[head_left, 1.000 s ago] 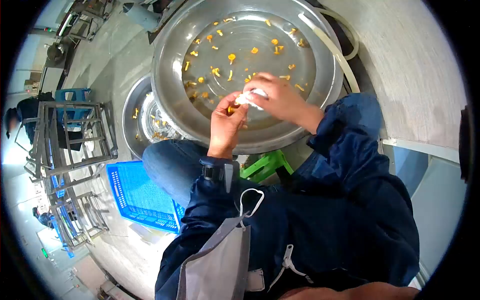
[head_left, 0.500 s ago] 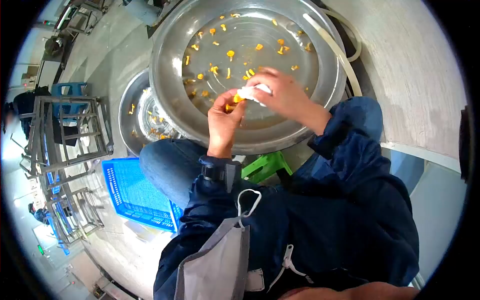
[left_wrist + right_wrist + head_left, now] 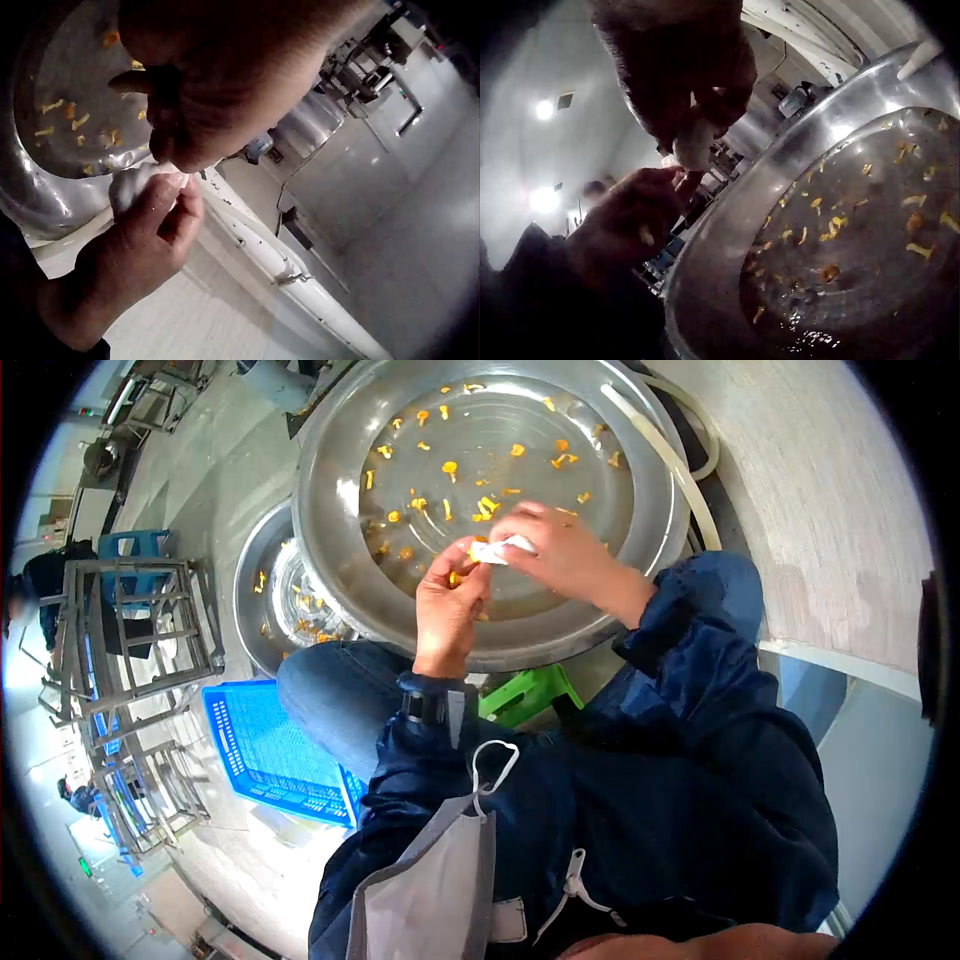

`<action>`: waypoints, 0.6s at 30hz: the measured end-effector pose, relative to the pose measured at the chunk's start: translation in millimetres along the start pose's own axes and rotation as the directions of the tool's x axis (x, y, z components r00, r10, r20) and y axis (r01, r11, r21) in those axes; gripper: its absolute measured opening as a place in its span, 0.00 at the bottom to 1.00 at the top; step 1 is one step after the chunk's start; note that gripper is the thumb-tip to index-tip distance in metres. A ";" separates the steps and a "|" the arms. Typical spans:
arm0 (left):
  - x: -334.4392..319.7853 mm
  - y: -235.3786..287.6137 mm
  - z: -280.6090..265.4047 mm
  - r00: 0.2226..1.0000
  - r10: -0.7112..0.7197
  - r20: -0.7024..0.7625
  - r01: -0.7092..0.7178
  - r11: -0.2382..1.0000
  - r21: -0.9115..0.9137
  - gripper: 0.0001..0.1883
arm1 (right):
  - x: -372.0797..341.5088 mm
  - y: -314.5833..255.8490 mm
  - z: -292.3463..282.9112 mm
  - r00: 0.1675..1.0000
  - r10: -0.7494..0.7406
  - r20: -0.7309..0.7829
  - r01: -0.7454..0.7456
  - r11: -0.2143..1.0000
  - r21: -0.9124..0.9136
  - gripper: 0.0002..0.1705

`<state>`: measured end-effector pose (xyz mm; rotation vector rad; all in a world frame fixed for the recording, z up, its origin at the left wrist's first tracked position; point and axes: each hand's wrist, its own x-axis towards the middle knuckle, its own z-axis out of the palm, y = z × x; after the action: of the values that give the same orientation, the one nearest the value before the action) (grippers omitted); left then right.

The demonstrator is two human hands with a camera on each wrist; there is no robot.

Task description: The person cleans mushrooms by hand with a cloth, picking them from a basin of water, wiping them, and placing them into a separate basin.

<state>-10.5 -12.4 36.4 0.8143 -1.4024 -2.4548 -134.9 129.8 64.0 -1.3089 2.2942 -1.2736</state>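
Note:
Over the near part of a large metal basin, both hands meet at a small yellow mushroom. My left hand pinches it between thumb and fingers, and a second yellow mushroom shows lower in that hand. From the right, my right hand grips a crumpled white cloth against the pinched mushroom. In the right wrist view the cloth bunches under the right fingers, mostly hiding the mushroom. Several yellow mushrooms float in the basin's water.
A smaller metal basin with more mushroom pieces stands at the left. Below it lies a blue plastic basket. A pale hose hangs over the large basin's right rim. A green stool sits between the knees; metal racks stand far left.
The white cloth and the right fingers shift slightly against the pinched mushroom. The left hand stays in nearly the same place, and the floating mushrooms drift a little.

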 end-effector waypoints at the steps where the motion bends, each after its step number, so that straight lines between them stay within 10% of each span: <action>1: 2.4 1.7 0.8 1.000 0.007 -0.012 -0.007 1.000 0.000 0.22 | 5.0 10.0 -2.2 0.999 -0.033 0.019 0.034 0.994 -0.101 0.12; 18: 4.4 0.5 -0.6 0.999 -0.018 0.031 0.021 0.996 -0.082 0.20 | 8.4 0.9 2.1 0.998 0.037 0.052 -0.039 0.998 0.039 0.11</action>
<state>-13.9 -15.1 35.0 0.7794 -1.2994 -2.5316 -139.2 122.2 63.8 -1.2636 2.2368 -1.2522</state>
